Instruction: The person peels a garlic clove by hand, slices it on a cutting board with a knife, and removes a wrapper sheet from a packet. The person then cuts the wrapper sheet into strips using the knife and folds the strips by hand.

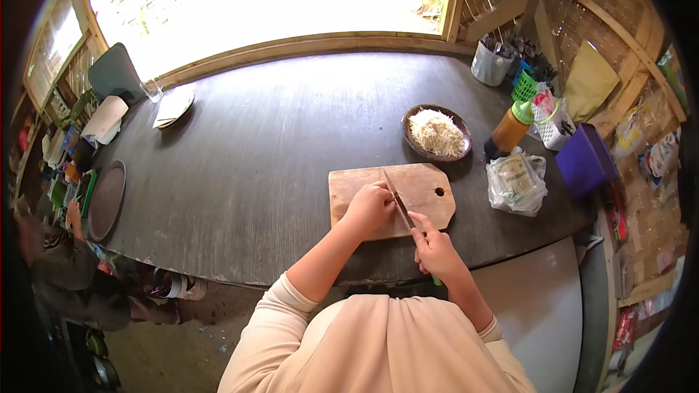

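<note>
Knife (397, 200) lies blade-down across the cutting board (429, 193), its handle closed in my right hand (435, 247), forefinger along the spine. My left hand (368, 207) curls over something on the board; what it pins is hidden beneath the fingers. Slicing appears under way; the next stroke calls for knuckles clear of the edge. Beyond stands a bowl of shredded food (437, 133).

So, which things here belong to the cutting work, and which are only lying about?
In use: knife, cutting board, left hand, right hand.
Lying about: bowl of shreds, bottle, plastic bag, plates, tray.
</note>
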Motion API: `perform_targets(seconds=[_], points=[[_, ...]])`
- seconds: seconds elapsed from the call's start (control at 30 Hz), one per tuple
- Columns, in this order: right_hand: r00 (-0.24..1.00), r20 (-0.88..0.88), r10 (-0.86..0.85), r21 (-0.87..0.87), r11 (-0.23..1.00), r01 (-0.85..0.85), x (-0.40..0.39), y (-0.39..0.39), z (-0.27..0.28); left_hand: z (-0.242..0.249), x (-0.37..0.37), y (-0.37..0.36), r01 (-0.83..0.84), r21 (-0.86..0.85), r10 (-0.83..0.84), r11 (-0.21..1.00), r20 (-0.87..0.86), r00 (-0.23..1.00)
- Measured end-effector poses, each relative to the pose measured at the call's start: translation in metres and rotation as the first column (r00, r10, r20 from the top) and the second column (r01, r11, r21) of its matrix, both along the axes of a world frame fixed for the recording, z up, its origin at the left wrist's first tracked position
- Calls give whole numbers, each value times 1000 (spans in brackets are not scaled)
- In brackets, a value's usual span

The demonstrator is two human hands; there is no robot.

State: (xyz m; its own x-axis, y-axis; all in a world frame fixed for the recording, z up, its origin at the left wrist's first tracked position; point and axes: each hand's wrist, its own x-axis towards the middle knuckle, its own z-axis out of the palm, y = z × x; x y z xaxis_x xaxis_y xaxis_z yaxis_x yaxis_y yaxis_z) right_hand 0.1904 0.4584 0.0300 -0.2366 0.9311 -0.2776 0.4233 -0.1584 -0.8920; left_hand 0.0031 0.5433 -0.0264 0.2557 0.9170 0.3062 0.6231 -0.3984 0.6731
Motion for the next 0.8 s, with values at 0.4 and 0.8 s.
perform_targets(seconds=[0.4, 0.8], points=[[996, 34, 80, -62, 995, -78, 6, 15, 13, 0, 3, -2, -11, 17, 11, 1000, -34, 999], [999, 33, 22, 95, 995, -25, -8, 16, -10, 2, 1, -2, -8, 18, 7, 1000, 30, 1000]])
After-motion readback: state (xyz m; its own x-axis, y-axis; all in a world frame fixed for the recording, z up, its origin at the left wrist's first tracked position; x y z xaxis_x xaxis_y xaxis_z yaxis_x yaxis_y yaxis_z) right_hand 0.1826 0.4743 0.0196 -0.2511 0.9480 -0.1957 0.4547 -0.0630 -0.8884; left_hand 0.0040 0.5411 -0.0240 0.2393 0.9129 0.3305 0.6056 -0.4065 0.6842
